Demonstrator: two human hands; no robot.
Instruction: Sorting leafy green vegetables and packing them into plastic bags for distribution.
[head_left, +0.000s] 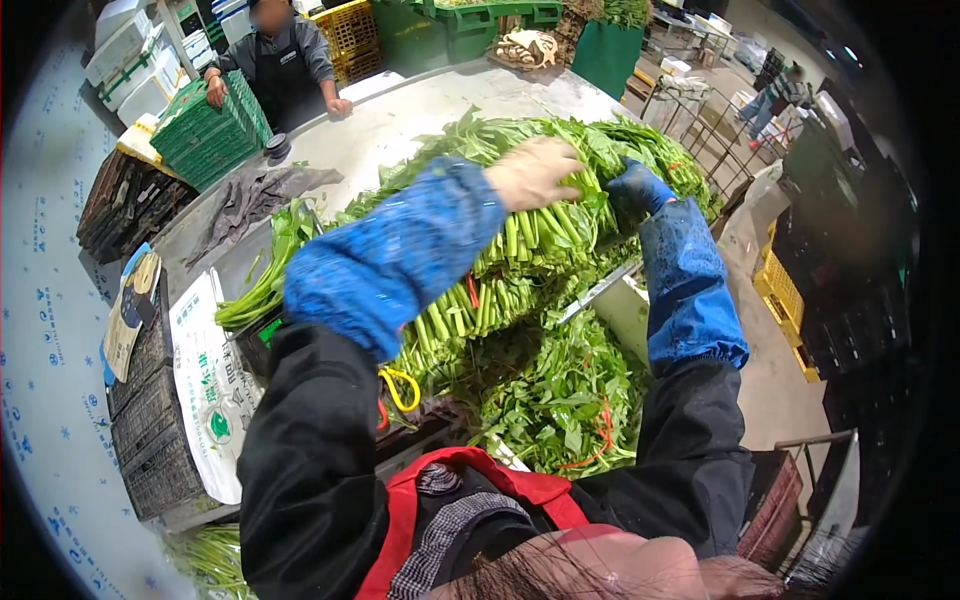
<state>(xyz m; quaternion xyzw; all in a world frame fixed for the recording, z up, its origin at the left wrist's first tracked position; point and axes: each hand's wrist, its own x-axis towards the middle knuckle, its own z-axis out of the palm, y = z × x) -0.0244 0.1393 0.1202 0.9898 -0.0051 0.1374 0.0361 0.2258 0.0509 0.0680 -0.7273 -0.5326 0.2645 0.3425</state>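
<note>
My left hand (534, 174), bare above a blue sleeve cover, lies over the cut stems of a leafy green vegetable bundle (559, 229) on the heap; whether its fingers grip is unclear. In a blue glove, my right hand (637, 186) touches the leaves at the heap's right side, its fingertips partly hidden among them. More bundled stems (465, 309), one with a red tie, are stacked below. Close to my body, loose leafy greens (566, 390) with red ties fill a pale container (626, 304). A smaller bunch of greens (262, 281) rests by my left sleeve, over a device with a green display.
A co-worker (289, 71) stands across the metal table (360, 139), one hand on stacked green crates (210, 131). A dark cloth (259, 199) and a printed white bag (210, 382) lie on the left. A wire cart (697, 127) and yellow crate (780, 292) stand at right.
</note>
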